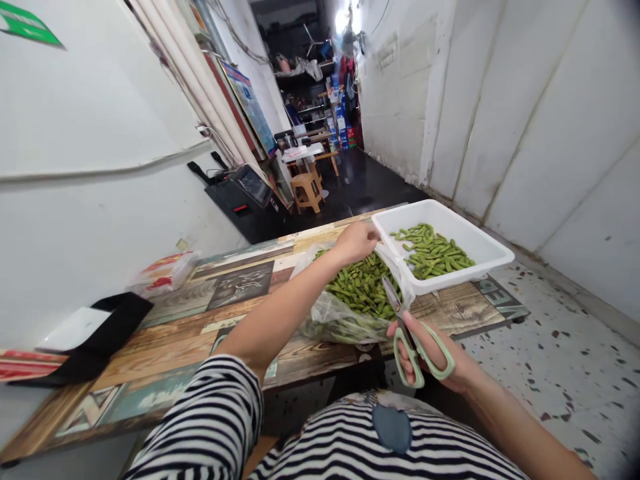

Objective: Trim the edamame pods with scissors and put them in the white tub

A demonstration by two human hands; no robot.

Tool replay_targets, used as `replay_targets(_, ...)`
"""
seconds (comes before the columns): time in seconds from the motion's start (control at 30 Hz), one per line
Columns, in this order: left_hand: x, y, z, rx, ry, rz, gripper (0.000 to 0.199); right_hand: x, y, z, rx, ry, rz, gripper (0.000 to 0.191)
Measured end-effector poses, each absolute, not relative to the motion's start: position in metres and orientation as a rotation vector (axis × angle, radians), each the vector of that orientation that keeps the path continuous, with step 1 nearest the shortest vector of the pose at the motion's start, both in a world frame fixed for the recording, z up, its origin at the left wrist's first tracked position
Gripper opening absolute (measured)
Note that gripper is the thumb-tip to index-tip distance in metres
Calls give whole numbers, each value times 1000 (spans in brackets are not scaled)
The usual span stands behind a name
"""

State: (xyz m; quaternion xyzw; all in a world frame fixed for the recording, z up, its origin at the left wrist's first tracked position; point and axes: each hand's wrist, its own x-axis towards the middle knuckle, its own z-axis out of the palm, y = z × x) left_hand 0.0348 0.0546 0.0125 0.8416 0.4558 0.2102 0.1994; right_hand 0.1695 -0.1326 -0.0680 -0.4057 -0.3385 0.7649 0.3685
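Green bean pods [363,287] fill a clear plastic bag [325,310] on the wooden table. To its right a white tray [487,257] holds more green pods [437,252] at its left and middle. My left hand [357,241] is above the far edge of the bag, by the tray's left rim, its fingers closed; what they hold, if anything, is too small to name. My right hand [437,353] is wrapped around scissors [414,343] with pale green handles, near the bag's front right corner. The scissor blades point away over the pods, slightly apart.
The patterned wooden table [200,340] carries a plastic packet [163,272] and a black holder [113,330] at the left. A black machine [245,203] stands beyond the table's far edge. Stools [306,192] and a small table are farther back; walls flank both sides.
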Motion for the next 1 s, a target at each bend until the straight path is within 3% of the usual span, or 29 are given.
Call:
replay_targets(0.13,15,56,-15,2581,1348,148,27,167,-132,-66,-1038,-855,1980,43)
replay_targets(0.37,15,62,-29,2724,1180,39,40,162,-132,-62,-1071,-855,1965,44)
replay_targets(0.6,-20,52,-9,2458,1142,176,10,163,-135,-61,-1085,-894,1924,43)
replay_targets(0.8,-40,25,-4,2109,1158,456,35,159,-128,-56,-1055,-907,1946,42)
replay_targets(1.0,-27,-1,1,1740,1139,465,24,154,-117,-56,-1059,-974,1928,45)
